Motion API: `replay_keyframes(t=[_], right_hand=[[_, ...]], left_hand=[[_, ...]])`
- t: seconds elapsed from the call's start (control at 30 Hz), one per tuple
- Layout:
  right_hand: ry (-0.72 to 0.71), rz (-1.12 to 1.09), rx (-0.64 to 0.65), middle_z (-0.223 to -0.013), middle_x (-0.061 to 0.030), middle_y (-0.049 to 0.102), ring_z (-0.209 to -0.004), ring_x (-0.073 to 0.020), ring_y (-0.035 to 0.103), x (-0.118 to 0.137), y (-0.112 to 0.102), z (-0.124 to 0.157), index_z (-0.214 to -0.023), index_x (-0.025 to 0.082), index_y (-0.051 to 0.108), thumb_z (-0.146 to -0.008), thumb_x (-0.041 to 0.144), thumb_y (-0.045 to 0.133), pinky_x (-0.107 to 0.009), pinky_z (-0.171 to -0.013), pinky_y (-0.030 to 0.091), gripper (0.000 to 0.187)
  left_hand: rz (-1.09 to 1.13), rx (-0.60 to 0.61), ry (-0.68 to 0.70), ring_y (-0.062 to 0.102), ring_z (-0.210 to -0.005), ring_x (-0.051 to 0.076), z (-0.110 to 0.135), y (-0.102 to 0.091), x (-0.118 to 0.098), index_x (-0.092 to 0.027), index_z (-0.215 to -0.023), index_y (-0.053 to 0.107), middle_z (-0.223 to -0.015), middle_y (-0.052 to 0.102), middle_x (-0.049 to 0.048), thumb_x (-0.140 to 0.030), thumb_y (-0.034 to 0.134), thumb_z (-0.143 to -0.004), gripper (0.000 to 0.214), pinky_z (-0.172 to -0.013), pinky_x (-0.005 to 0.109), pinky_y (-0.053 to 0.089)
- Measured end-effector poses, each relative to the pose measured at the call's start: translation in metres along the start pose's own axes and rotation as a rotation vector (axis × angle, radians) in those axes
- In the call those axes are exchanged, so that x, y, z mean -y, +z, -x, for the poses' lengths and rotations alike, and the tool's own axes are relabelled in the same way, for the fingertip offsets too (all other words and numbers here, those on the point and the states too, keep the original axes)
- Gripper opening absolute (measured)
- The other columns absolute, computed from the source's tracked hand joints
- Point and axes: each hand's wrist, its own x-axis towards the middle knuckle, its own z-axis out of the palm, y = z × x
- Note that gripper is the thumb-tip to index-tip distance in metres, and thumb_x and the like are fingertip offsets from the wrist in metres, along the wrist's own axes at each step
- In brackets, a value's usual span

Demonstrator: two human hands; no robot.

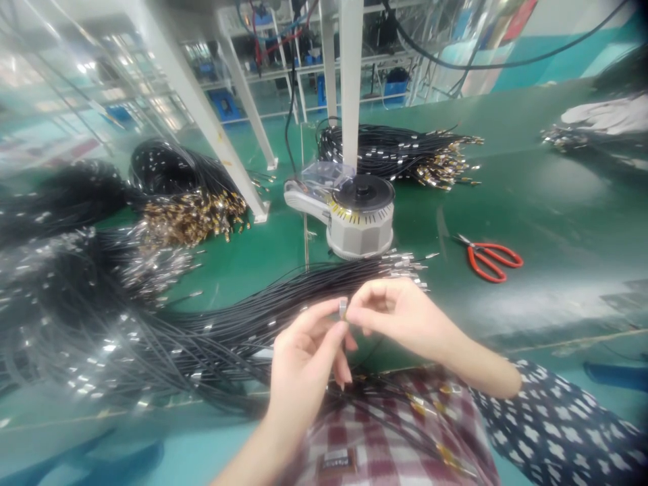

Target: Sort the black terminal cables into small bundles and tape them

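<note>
Just in front of my body, both hands meet at a small silvery piece; its exact kind is too small to tell. My left hand has it between index finger and thumb, the other fingers curled below. From the right, my right hand is closed in a pinch at the same piece. Right behind the hands lies a long bundle of black cables, with silvery ends pointing right. More cables with yellowish connectors rest across my lap on a checked apron.
A round white tape dispenser stands on the green table beyond the bundle. Red-handled pliers lie to the right. Coiled cable bundles fill the left, another bundle lies behind. White metal posts rise from the table.
</note>
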Motion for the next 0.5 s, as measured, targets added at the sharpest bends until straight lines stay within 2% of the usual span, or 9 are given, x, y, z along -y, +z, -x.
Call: replay_keyframes(t=[0.17,0.37,0.5], right_hand=[[-0.013,-0.002,-0.006,-0.058,0.0005,0.066,-0.055,-0.0103,0.058,-0.0010,-0.0005,0.0002,-0.069,0.014,0.065,-0.073,0.022,0.073,-0.023,-0.057,0.048,0.011],[-0.003,-0.030,-0.031,-0.058,0.0007,0.064,-0.053,-0.0108,0.057,-0.0030,0.0019,-0.0014,-0.066,0.015,0.065,-0.066,0.032,0.080,-0.025,-0.057,0.049,0.024],[-0.021,-0.025,-0.034,-0.060,0.0005,0.064,-0.054,-0.0102,0.056,-0.0063,0.0027,-0.0026,-0.067,0.015,0.064,-0.071,0.033,0.076,-0.024,-0.057,0.049,0.022]], left_hand=[[0.001,0.003,0.000,0.055,-0.033,0.010,0.0008,0.0000,0.0004,-0.016,-0.103,0.068,-0.058,0.065,-0.0010,-0.029,0.070,-0.079,0.027,-0.033,0.021,0.043],[0.009,0.043,-0.036,0.055,-0.034,0.011,0.0006,-0.0014,0.0008,-0.015,-0.106,0.066,-0.060,0.065,-0.0003,-0.031,0.069,-0.081,0.030,-0.033,0.020,0.042],[0.043,0.067,-0.048,0.053,-0.033,0.010,-0.0005,-0.0017,0.0000,-0.015,-0.105,0.064,-0.059,0.065,-0.0004,-0.030,0.068,-0.082,0.028,-0.032,0.018,0.039]])
